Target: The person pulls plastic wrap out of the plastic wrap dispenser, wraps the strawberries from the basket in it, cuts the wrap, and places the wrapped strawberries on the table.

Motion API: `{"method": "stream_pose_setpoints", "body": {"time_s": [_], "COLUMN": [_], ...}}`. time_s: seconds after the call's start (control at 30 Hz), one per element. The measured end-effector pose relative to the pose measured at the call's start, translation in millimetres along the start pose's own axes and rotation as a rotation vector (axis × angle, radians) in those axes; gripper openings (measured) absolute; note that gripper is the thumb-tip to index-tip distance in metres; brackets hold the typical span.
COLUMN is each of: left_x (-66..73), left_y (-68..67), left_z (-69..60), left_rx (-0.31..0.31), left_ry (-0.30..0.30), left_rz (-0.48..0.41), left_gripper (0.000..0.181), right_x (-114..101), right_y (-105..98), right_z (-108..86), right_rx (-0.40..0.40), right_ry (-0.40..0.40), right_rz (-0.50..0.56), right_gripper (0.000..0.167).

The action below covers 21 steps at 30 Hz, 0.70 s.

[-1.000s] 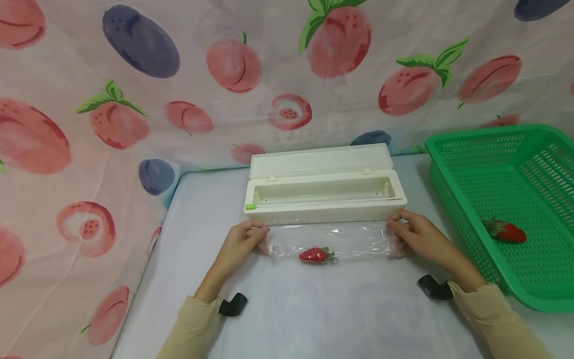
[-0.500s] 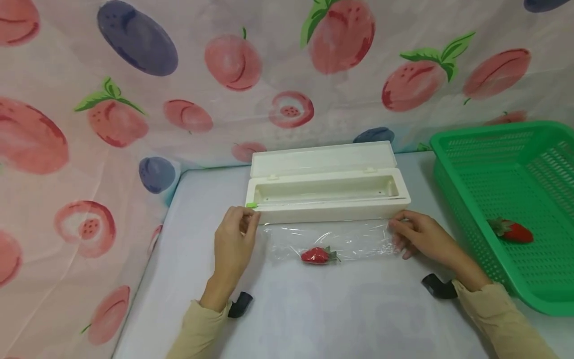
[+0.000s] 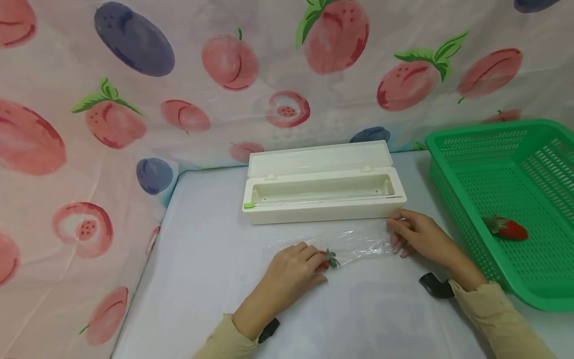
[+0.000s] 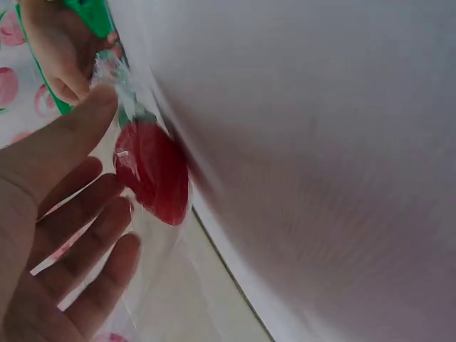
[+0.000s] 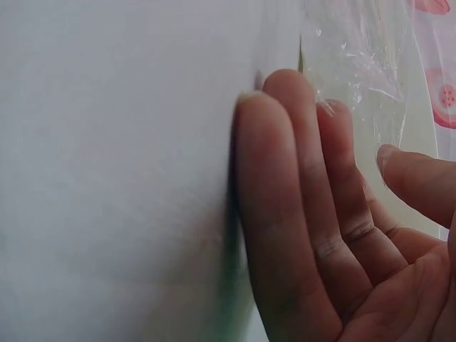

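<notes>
A red strawberry (image 3: 322,260) with green leaves lies on the white table under clear plastic film (image 3: 358,244). My left hand (image 3: 289,274) reaches over the film's left part and hides much of the fruit in the head view. In the left wrist view, its thumb and fingers stand apart beside the film-covered strawberry (image 4: 153,171), loosely bent and not closed round it. My right hand (image 3: 417,234) is at the film's right end. The right wrist view has its fingers (image 5: 271,164) extended and the thumb apart, close to the film (image 5: 356,50); contact is unclear.
Behind the film stands a long white cling film dispenser (image 3: 323,214) with its lid raised and a green slider at its left. At the right a green basket (image 3: 457,234) holds another strawberry (image 3: 511,229). A fruit-print curtain (image 3: 188,50) hangs behind the table.
My left hand has let go of the film's left end, moved back to the dispenser's corner, then come forward and right to the strawberry. My right hand has barely moved; its fingers look looser.
</notes>
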State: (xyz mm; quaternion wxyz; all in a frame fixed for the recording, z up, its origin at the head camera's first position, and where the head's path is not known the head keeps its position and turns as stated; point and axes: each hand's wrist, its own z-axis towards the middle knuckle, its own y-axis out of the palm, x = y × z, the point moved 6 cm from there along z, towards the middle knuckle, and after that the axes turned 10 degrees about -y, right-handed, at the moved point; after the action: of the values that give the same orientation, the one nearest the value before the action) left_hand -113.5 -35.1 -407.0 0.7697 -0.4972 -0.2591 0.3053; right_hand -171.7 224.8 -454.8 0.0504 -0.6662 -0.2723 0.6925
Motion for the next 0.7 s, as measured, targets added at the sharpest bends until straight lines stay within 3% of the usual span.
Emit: {"method": "stream_pose_setpoints", "body": {"time_s": [0.37,0.7], "left_x": [-11.8,-27.2], "left_y": [3.4,5.3], "left_z": [11.8,22.1], "left_rx": [-0.072,-0.109], "left_ry": [-0.087,-0.116], "left_rz": [0.096,-0.064], "left_gripper": [0.030,0.016], "right_x": [-4.5,-6.5], "right_y": [-1.5,-8.6], "right_z": [1.7,-3.0], "right_rx": [0.053,0.091], "right_ry": [-0.026,-0.099], "right_rz": [-0.028,0.060], "right_gripper": [0.024,0.025]}}
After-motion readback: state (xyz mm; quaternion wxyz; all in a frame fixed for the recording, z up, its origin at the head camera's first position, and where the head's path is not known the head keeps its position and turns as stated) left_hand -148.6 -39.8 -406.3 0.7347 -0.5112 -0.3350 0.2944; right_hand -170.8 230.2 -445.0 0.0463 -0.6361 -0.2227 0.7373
